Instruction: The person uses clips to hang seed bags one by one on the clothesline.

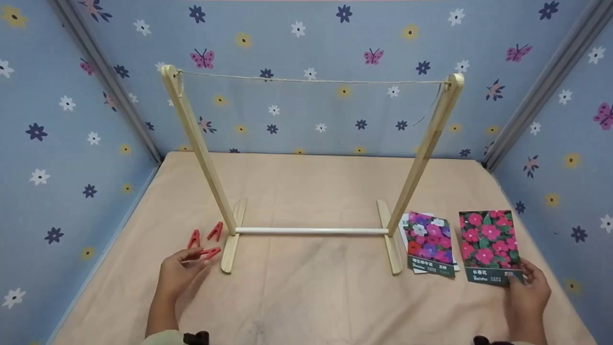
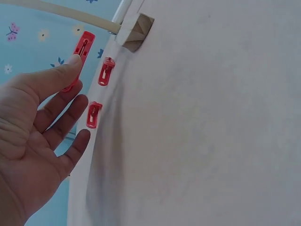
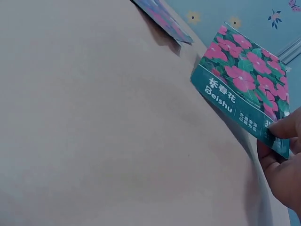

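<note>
My left hand (image 1: pixel 178 275) pinches a red clothespin (image 2: pixel 85 44) between thumb and index finger, the other fingers spread loosely below in the left wrist view. Two more red clothespins (image 1: pixel 194 238) lie on the cloth just beyond that hand. At the right, my right hand (image 1: pixel 531 290) grips a seed packet (image 1: pixel 489 239) by its lower right corner, thumb on the front. Pink flowers fill the packet's picture above a dark green band with white lettering. In the right wrist view this packet (image 3: pixel 244 70) is tilted up, its lower edge raised off the cloth.
A wooden stand has two slanted posts (image 1: pixel 203 153), flat feet and a white crossbar (image 1: pixel 311 231). A thin string (image 1: pixel 306 80) runs between the post tops. Several flower packets (image 1: pixel 431 239) lie stacked beside its right foot. Flower-printed walls (image 1: pixel 306 110) enclose the cloth-covered table (image 1: pixel 311 297).
</note>
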The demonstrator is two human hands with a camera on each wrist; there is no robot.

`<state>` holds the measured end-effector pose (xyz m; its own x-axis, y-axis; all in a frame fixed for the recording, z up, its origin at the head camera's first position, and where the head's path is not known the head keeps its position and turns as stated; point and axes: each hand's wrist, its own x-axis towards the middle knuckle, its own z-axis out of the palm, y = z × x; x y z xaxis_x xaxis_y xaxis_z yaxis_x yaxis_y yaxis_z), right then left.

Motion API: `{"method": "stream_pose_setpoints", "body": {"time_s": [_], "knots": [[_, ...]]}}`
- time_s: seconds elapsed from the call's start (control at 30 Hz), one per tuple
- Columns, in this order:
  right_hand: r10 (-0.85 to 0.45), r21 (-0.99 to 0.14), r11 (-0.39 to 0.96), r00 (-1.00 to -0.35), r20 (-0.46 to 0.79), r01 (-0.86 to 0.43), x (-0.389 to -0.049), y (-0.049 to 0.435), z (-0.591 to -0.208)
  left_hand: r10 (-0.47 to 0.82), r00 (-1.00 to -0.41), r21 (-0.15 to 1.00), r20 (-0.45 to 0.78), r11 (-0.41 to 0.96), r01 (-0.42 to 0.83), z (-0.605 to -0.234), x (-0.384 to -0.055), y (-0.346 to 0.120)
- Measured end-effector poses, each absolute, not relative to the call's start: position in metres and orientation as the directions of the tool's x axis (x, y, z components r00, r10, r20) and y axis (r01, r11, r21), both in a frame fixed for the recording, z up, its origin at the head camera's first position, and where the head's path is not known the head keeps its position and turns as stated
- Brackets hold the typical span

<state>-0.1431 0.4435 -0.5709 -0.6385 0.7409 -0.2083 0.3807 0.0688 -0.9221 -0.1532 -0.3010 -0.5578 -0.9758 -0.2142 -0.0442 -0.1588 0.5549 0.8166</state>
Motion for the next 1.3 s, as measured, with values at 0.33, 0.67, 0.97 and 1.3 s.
{"method": "stream_pose_setpoints", "body": {"time_s": [0.33,0.67,0.97,1.3], "knots": [[0.694,-0.918,-0.372,-0.615,-0.376,0.142,-0.138,0.452,-0.555,-0.219,-0.973,0.857,-0.077,0.484,-0.177,-0.543,-0.155,-0.292],[0.63,-0.828,-0.543,-0.721,-0.29,-0.141,-0.126,0.441,-0.548,-0.171,-0.982,0.871,0.081,0.492,-0.013,-0.535,-0.158,-0.285],[0.54,-0.785,-0.583,-0.822,-0.183,-0.208,-0.126,0.422,-0.534,-0.151,-0.983,0.874,0.102,0.486,0.016,-0.519,-0.159,-0.274],[0.456,-0.776,-0.551,-0.889,0.028,-0.307,-0.124,0.396,-0.528,-0.144,-0.964,0.853,0.225,0.506,0.123,-0.503,-0.16,-0.26]]}}
